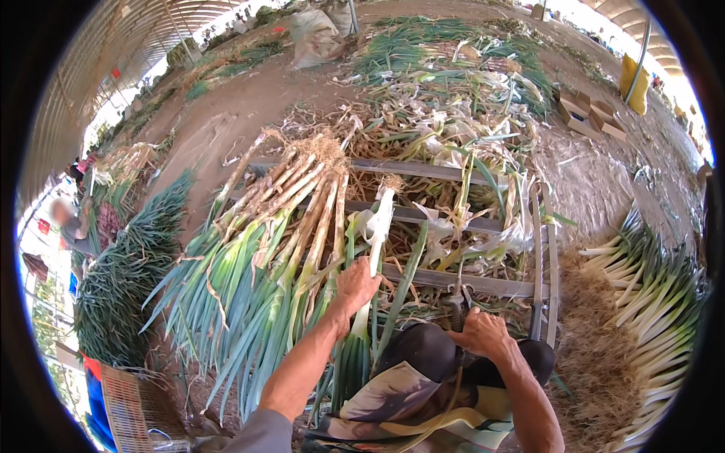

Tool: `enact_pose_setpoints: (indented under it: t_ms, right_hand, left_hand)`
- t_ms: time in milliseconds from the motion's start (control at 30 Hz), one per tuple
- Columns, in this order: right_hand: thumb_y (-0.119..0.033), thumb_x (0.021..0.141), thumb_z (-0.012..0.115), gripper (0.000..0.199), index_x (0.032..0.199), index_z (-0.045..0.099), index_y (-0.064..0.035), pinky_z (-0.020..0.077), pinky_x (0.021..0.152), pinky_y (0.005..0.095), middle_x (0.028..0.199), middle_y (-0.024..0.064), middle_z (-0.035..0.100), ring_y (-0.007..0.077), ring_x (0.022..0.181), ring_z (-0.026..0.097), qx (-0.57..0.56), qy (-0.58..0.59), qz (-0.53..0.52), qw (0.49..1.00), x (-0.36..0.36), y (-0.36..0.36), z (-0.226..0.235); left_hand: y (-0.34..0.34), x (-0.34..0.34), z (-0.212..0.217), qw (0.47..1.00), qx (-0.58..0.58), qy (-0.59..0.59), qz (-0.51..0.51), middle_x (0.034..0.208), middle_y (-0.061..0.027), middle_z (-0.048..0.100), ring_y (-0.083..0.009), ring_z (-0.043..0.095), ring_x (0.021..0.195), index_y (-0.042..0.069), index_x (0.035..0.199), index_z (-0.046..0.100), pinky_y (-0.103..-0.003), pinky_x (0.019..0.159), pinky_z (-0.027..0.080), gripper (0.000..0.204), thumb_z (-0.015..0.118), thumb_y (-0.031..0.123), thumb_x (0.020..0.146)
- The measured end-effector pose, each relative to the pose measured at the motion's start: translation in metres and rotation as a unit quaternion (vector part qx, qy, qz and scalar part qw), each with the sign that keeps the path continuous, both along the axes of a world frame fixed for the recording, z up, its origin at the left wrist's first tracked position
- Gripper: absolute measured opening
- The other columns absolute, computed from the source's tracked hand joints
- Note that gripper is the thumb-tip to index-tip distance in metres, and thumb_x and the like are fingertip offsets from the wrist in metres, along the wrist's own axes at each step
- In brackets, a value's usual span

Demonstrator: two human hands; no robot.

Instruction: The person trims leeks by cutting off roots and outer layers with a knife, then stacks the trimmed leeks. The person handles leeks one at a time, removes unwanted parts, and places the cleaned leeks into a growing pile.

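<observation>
My left hand (357, 285) is closed around the stem of a long green onion (381, 223). The onion's white shank and root tuft point away from me, and loose pale skin hangs from its side. My right hand (483, 334) grips the dark handle of an air blow gun (456, 308), its thin nozzle pointing forward and a yellowish hose (453, 396) running down beside my knee. Just left of my left hand, a heap of unpeeled green onions (294, 226) lies across a metal rack (423, 215), brown roots at the far end and green leaves toward me.
Peeled skins and leaf scraps (445, 113) pile up beyond the rack. White-stemmed onions (649, 302) lie in a row at the right, and more green bunches (132, 272) at the left. A wicker chair (124, 408), an open cardboard box (589, 115) and a sack (316, 36) stand around.
</observation>
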State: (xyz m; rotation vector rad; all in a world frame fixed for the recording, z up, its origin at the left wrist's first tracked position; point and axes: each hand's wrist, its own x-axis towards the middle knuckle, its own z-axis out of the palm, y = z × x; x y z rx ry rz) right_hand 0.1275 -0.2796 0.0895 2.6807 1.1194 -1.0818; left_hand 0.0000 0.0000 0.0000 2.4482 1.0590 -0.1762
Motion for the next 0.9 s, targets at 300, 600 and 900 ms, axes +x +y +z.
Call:
enact_pose_setpoints:
  t_ms: [300,600,900]
  right_hand:
    - [-0.067,0.088,0.061,0.080,0.116,0.066,0.0077,0.0521,0.090,0.0505,0.114,0.0259,0.067,0.0403,0.107,0.067,0.089,-0.113,0.009,0.990,0.007,0.002,0.005]
    - [-0.041,0.079,0.082,0.101,0.153,0.028,0.0042,0.0551,0.093,0.0447,0.147,0.0266,0.045,0.0393,0.114,0.064,0.406,-0.077,-0.003,0.911,0.008,0.073,0.058]
    - [-0.007,0.087,0.071,0.029,0.113,0.065,0.0035,0.0546,0.073,0.0347,0.092,0.0111,0.072,0.0189,0.082,0.067,0.637,0.222,-0.136,0.726,0.019,0.164,0.044]
  left_hand:
    - [0.019,-0.018,0.015,0.903,-0.286,-0.303,0.101,0.084,-0.0082,0.063,-0.0153,0.058,0.066,-0.003,0.114,0.059,-0.033,0.057,0.053,0.038,0.071,0.019,0.085]
    - [-0.007,-0.054,0.112,0.827,-0.416,-0.377,0.025,0.076,-0.0015,0.057,-0.0090,0.053,0.060,0.001,0.121,0.057,-0.026,0.056,0.045,0.034,0.058,0.030,0.103]
    - [-0.042,-0.071,0.136,0.758,-0.567,-0.319,-0.050,0.074,-0.0021,0.055,-0.0096,0.054,0.059,-0.002,0.128,0.058,-0.026,0.053,0.043,0.038,0.061,0.025,0.101]
